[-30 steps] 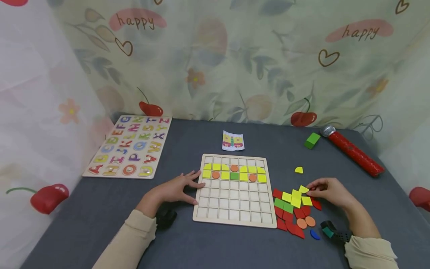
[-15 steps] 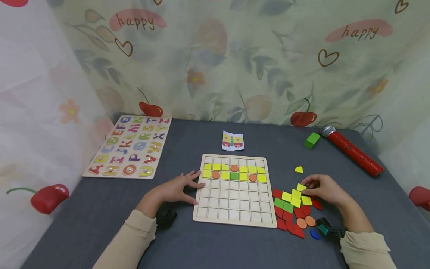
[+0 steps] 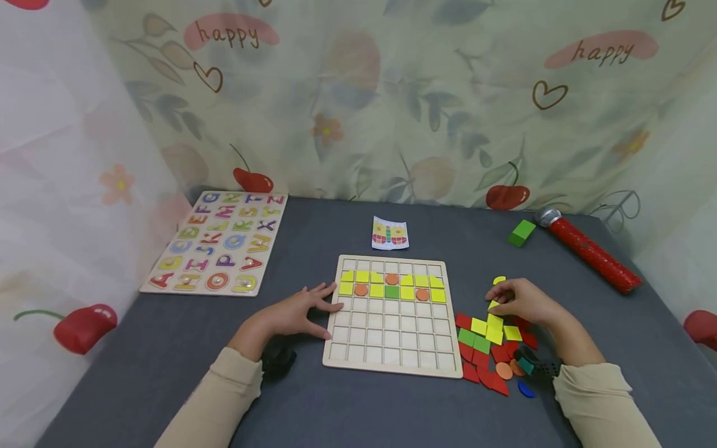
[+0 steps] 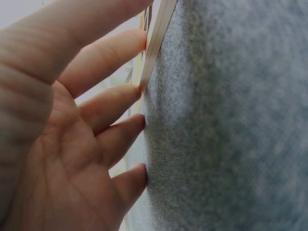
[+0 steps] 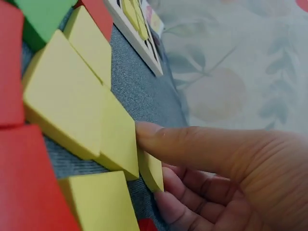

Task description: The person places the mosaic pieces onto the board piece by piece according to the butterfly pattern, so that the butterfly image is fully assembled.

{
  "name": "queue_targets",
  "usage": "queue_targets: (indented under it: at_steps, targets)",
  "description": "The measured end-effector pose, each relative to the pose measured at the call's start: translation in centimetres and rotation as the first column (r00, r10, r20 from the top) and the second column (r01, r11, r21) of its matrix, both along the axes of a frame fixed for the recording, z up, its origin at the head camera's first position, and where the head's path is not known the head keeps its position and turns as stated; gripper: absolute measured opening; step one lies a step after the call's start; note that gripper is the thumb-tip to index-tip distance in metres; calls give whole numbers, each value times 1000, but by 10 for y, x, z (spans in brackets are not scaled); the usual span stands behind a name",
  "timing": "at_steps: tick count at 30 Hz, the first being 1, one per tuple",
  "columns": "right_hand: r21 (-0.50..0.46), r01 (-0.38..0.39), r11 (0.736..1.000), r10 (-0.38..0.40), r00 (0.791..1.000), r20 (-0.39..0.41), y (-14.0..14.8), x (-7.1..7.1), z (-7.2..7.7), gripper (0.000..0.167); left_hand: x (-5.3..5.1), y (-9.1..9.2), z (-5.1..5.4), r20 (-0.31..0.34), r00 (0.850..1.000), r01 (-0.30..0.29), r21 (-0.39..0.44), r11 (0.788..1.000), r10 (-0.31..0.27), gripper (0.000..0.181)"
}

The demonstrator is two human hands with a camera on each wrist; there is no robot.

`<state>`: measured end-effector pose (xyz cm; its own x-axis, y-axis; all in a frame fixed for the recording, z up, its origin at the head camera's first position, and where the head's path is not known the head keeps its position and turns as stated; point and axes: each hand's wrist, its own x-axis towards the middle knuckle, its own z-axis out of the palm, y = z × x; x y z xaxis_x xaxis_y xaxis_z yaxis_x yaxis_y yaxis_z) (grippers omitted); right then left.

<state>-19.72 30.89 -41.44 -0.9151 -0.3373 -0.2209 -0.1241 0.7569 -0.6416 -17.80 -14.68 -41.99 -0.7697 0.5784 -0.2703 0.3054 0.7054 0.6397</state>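
A wooden grid board (image 3: 393,333) lies mid-table, its upper rows partly filled with yellow pieces, orange discs and one green square. My left hand (image 3: 294,314) rests at the board's left edge with fingers spread. In the left wrist view, straight fingertips (image 4: 137,91) touch the board's side. Right of the board, my right hand (image 3: 529,302) pinches a yellow tile (image 5: 153,172) between thumb and fingers, beside other yellow tiles (image 5: 67,96). Just beyond its fingertips sits a yellow quarter-circle piece (image 3: 499,279), partly covered by the hand.
Red pieces (image 3: 493,382), green squares (image 3: 473,339), orange discs (image 3: 503,371) and a blue piece (image 3: 525,389) lie around the right hand. Behind the board is a butterfly pattern card (image 3: 389,233). An alphabet board (image 3: 215,242), a green block (image 3: 521,233) and a red microphone (image 3: 594,255) stand farther off.
My right hand has moved left and away from me, carrying the pinched yellow tile toward the quarter-circle piece. The left hand has stayed at the board's edge.
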Motion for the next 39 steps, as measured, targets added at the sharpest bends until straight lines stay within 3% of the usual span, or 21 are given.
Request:
queue_targets:
  at_steps: [9,17,25,34,39]
  targets:
    - [27,39,999,-38,999,-30,-1,1,2,26,1,1,0,2,1000,1,1,1000,-1,67]
    - [-128,99,987,-92,994,55,-20,-7,8,23,2,1,0,10,1000,-5,-2,1000,5,67]
    - [-176,24,984,-20,1000,24,-55,-10,6,24,0,1,0,2,1000,0,6,1000,0,67]
    - [-292,33,956,8,990,140,-78,-4,-1,23,0,1,1,-7,1000,-2,-4,1000,2,66]
    - [-276,37,960,-11,995,95,-83,2,-4,18,0,2,2,-9,1000,2,-1,1000,-2,67]
